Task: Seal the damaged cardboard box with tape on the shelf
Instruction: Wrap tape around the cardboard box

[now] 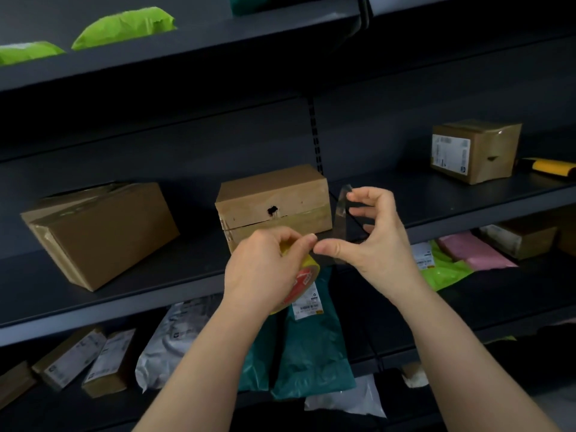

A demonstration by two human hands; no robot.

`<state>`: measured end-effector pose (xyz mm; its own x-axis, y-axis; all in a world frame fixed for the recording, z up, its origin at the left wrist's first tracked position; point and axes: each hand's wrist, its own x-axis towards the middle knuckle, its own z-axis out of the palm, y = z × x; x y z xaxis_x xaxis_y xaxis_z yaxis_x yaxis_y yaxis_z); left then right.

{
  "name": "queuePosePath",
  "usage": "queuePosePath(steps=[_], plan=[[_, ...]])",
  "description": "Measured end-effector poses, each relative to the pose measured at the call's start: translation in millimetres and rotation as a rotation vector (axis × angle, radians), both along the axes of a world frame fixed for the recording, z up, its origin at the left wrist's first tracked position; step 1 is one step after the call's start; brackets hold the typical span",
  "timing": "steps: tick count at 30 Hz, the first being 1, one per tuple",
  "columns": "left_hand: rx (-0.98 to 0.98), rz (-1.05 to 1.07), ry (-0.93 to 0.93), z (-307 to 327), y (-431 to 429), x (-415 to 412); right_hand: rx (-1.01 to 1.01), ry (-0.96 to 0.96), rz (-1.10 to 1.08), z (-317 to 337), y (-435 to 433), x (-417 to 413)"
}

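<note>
The damaged box [274, 201] sits on the shelf [124, 294] just behind and left of the near-upright tape strip [341, 213] pinched in the right hand [377, 241]'s grip, its split running sideways, while the left hand [265, 266], directly before it, clasps the tape roll [304, 272].
</note>
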<state>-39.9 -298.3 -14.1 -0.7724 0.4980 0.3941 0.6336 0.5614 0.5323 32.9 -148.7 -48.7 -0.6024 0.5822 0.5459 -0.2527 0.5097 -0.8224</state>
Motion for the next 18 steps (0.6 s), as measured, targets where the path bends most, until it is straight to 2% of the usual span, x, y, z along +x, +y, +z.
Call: queuePosePath(steps=[3,9,12,14,18], plan=[[0.009,0.023,0.015,-2.8,2.9,3.2,0.015,-0.046,-0.002,-3.2,8.3,3.4],[0.037,0.041,0.002,-1.2,15.2,11.4,-0.05,-0.014,0.034,-7.7,19.1,5.2],[0.035,0.054,0.0,-1.3,21.0,15.1,-0.019,-0.002,-0.086,-9.7,34.9,7.9],[0.035,0.056,0.001,-1.3,27.3,18.3,0.074,-0.047,-0.211,-11.5,49.6,12.7],[0.0,0.031,0.01,-2.9,46.7,29.8,0.333,-0.294,-0.507,-16.8,87.8,25.7]])
